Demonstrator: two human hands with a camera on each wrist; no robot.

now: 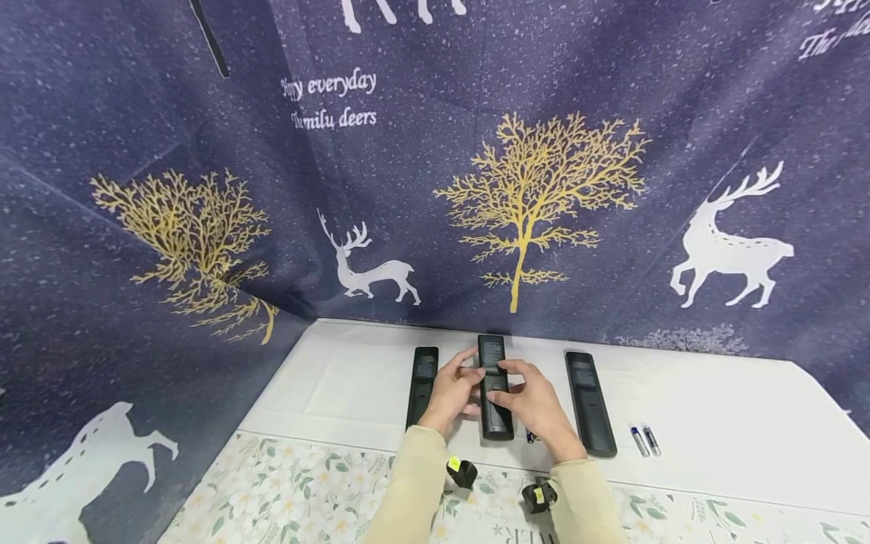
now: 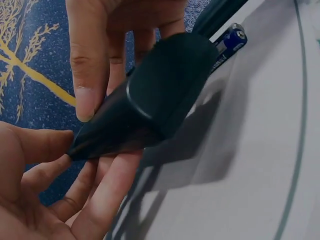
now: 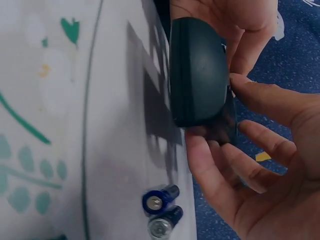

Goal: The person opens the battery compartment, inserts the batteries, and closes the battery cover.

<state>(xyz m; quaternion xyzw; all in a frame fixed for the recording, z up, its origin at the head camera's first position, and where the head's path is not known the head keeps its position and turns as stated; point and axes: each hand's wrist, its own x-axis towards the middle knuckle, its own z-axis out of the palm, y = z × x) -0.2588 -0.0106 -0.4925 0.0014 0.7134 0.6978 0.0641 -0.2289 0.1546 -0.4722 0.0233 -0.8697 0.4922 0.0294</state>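
Both hands hold a black remote control [image 1: 496,415] with its labelled back facing up, and its shadow falls on the white tabletop. My left hand [image 1: 451,391] grips its left side, thumb on the back near the middle. From the right, my right hand [image 1: 541,408] grips the opposite edge, its thumb over the battery cover area. In the left wrist view the end of the remote [image 2: 170,80] is tilted, with fingers under it. Two blue-and-silver batteries [image 3: 156,202] lie beside the remote in the right wrist view, partly hidden by the right hand in the head view.
Another black remote [image 1: 424,378] lies to the left, partly behind the left forearm. A third remote [image 1: 590,404] lies right of the hands, with two more batteries [image 1: 640,441] beyond it. A dark deer-print cloth [image 1: 421,189] hangs behind the table; a floral cloth [image 1: 292,483] covers its front.
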